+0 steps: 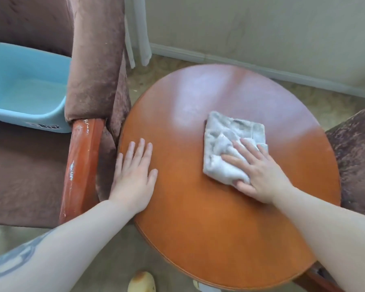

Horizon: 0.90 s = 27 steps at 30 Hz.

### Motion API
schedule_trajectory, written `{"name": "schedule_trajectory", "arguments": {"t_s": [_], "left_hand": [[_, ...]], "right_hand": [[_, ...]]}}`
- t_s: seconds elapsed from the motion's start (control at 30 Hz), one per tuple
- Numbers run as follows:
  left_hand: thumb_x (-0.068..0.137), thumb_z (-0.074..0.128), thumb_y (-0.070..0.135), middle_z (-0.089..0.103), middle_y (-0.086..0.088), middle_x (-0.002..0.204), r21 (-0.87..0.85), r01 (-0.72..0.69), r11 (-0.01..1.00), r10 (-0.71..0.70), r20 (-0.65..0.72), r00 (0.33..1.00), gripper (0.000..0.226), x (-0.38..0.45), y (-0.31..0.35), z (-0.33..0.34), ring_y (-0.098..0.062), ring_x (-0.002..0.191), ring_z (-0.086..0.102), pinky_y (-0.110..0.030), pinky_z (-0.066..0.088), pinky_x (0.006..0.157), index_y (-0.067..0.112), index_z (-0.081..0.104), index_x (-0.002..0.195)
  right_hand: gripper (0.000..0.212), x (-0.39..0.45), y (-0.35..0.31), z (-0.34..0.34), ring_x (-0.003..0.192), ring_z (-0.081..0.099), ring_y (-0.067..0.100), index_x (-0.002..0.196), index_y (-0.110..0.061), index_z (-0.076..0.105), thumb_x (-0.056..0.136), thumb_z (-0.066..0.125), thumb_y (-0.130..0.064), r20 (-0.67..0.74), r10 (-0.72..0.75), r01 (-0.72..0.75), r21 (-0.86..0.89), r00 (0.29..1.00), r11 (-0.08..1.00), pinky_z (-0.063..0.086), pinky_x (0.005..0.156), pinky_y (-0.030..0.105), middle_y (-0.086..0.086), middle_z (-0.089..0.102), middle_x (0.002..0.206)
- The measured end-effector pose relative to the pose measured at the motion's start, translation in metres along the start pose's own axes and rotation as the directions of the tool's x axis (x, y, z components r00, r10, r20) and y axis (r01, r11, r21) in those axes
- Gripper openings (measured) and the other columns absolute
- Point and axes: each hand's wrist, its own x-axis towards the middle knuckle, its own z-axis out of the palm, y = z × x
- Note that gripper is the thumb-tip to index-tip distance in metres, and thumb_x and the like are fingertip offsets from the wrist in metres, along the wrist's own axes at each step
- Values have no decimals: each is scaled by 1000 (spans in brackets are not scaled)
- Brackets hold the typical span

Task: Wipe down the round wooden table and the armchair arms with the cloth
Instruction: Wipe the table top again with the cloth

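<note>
The round wooden table (209,218) fills the middle of the view, orange-brown and glossy. A folded grey cloth (226,142) lies on its right half. My right hand (259,175) presses flat on the cloth's near right corner, fingers spread over it. My left hand (133,175) rests flat on the table's left edge, fingers apart, holding nothing. The wooden arm of the armchair (82,165) runs just left of the table, its varnish scuffed white in places.
A light blue plastic tub (23,89) sits on the seat of the brown velvet armchair (19,175) at left. A second brown chair (358,157) touches the table's right side. Wall, baseboard and curtain stand behind. Beige carpet lies below, with a yellowish object (141,282) near the bottom edge.
</note>
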Motion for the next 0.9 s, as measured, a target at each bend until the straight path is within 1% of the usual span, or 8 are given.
{"name": "schedule_trajectory", "arguments": {"t_s": [0.13, 0.23, 0.37, 0.5, 0.6, 0.7, 0.8, 0.9], "left_hand": [[98, 20, 44, -12, 6, 161, 25, 91, 996, -90, -59, 994, 61, 22, 10, 7, -13, 147, -16, -37, -9, 116, 31, -5, 152], [97, 22, 42, -6, 7, 161, 14, 103, 995, -102, -75, 992, 60, 34, 14, 6, -13, 148, -11, -39, -3, 118, 32, 1, 152], [99, 10, 45, 5, 4, 161, 116, 109, 987, -94, -128, 987, 57, 31, 20, 7, -14, 149, 1, -40, 6, 119, 29, 6, 153], [99, 9, 46, 17, 0, 160, 159, 153, 975, -129, -154, 980, 59, 27, 24, 10, -17, 148, 11, -40, 9, 118, 23, 16, 153], [98, 14, 46, 11, -2, 161, 97, 217, 971, -193, -211, 958, 61, 25, 22, 9, -17, 149, 7, -41, 7, 120, 20, 12, 153], [95, 26, 40, 14, -6, 160, -21, 271, 962, -267, -265, 927, 63, 25, 23, 7, -20, 148, 12, -46, 12, 119, 13, 19, 152], [87, 37, 43, 26, -8, 156, -125, 206, 971, -234, -287, 929, 73, 23, 22, 4, -22, 144, 25, -49, 19, 117, 7, 27, 149], [88, 38, 47, 33, -4, 153, -144, 111, 983, -150, -293, 944, 72, 21, 22, 4, -17, 142, 28, -45, 15, 118, 12, 27, 149]], "right_hand": [[65, 71, -102, 0, 147, 8, 31, 145, -45, 27, 81, 41, -50, 10, 711, -670, 344, 703, 658, 9, 114, 61, 3, 18, 160], [74, 13, -93, 20, 147, 10, 34, 145, -43, 29, 74, 47, -49, -85, 47, -32, 167, 995, 985, 20, 109, 66, 5, 23, 159], [88, -25, 66, 5, 146, 15, 35, 146, -41, 29, 63, 56, -50, 129, -669, 681, -102, 732, 725, 20, 108, 63, 5, 22, 159], [74, 73, 91, -4, 148, 11, 29, 149, -43, 8, 82, 39, -49, -40, 113, -113, 10, 993, 994, 20, 110, 64, 2, 20, 160], [62, 181, 6, -15, 148, -4, 27, 149, -44, 12, 92, 35, -48, 121, 679, -671, 353, 724, 652, 5, 110, 68, -2, 3, 162], [62, 191, -70, -9, 148, 2, 29, 147, -42, 22, 88, 37, -43, 3, 117, -113, 277, 993, 954, 4, 109, 71, 0, 12, 161], [67, 143, -53, -10, 146, 18, 30, 146, -35, 32, 79, 39, -41, 3, -579, 573, 141, 816, 808, 9, 112, 62, 3, 26, 158], [64, 161, 21, -28, 129, 45, 32, 131, -30, 51, 68, 49, -42, 4, -657, 652, 114, 754, 749, 36, 105, 52, 3, 48, 144]]}}
